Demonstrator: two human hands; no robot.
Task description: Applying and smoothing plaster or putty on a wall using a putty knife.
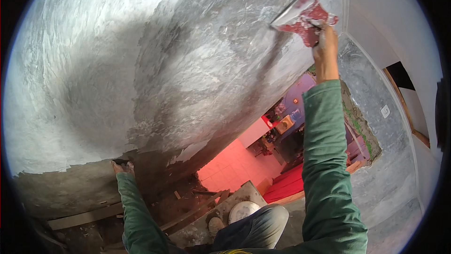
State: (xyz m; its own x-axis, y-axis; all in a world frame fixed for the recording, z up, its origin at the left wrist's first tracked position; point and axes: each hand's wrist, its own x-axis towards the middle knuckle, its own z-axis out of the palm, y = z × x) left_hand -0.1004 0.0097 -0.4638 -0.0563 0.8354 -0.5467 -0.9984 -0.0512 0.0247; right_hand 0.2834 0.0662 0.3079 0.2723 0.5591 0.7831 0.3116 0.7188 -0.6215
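My right hand (327,49) is raised at the upper right and closed around the handle of a wide putty knife (303,23). Its body is red, smeared with white plaster, and its long metal edge lies at or close to the wall (211,80). That wall carries streaky grey and white plaster. At the lower left, my left hand (119,167) is against the wall where the pale coat ends above a darker strip. A small dark patch, perhaps a hole, sits at its fingers, which are mostly hidden.
Below me a plaster-marked board (235,196) bears a round white lid or bucket (243,210). Loose planks (197,211) and rubble lie by the wall's foot. An opening on the right shows a red-lit tiled floor (230,164) and red cloth (284,183). A white wall switch (385,111) is farther right.
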